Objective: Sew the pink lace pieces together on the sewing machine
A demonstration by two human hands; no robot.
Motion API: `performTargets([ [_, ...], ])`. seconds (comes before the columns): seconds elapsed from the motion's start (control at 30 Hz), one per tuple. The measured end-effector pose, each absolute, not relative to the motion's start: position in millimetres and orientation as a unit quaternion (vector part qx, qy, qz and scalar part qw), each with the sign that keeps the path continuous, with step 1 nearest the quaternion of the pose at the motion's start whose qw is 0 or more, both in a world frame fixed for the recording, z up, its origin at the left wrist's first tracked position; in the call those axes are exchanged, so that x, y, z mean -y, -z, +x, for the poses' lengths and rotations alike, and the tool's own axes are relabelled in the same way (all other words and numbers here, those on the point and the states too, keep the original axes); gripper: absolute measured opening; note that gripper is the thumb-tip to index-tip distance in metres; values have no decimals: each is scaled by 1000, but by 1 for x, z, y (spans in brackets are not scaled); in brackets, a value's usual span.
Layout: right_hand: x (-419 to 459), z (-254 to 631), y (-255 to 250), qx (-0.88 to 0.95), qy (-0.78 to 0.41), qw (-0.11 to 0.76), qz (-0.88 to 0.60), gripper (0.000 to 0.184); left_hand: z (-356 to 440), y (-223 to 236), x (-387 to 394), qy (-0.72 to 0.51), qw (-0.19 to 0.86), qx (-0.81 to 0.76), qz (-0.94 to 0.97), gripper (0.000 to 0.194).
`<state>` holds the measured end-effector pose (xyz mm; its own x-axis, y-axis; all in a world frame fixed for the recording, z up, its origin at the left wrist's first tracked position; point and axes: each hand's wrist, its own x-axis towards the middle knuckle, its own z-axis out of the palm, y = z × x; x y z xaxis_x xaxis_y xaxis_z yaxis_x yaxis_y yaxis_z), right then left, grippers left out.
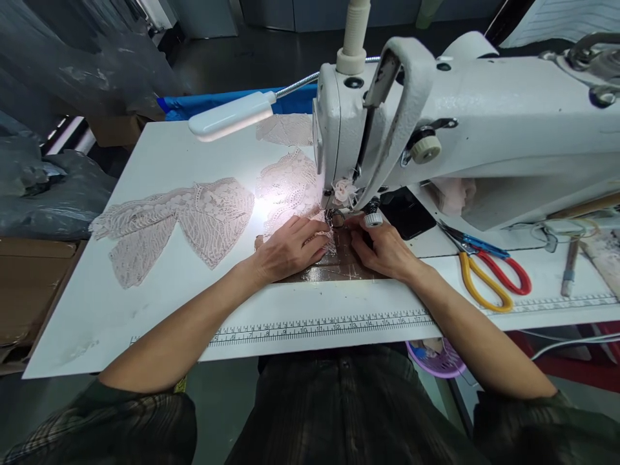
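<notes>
Under the head of a white sewing machine (334,123) lies a piece of pale pink lace (290,177), brightly lit at its left part. My left hand (293,248) rests on the lace's near end, fingers spread and pressing it down just left of the needle area. At the right of the presser foot, my right hand (380,245) has its fingers curled together close to the needle. What they hold, if anything, is too small or hidden to make out. Both hands are over the brown metallic machine plate (314,274).
More lace pieces (213,216) lie on the white table (82,323) at left. A lamp (232,116) hangs over the lace. Right of my hand are a black phone-like object (407,212), yellow-and-red-handled scissors (489,284) and a ruler strip (320,328). A purple basket (438,365) sits below the edge.
</notes>
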<state>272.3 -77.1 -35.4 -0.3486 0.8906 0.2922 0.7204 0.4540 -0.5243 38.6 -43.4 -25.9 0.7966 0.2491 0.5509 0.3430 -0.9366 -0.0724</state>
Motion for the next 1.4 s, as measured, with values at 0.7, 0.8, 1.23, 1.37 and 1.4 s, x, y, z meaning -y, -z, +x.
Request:
performTargets([
  [0.7,79,273,32,815,-150,264,-493,29,39,30,41,315,19,151,-937,4],
  [0.8,79,273,33,826,-149,273,-469,31,39,30,42,287,56,149,-945,10],
  [1.23,79,274,37,891,-56,169,-418,38,37,19,51,249,36,149,-956,17],
  [1.37,81,272,34,887,-56,153,-433,39,37,18,43,237,29,144,-960,21],
  [1.4,81,271,34,885,-56,148,-437,39,38,17,41,230,24,142,-962,22],
])
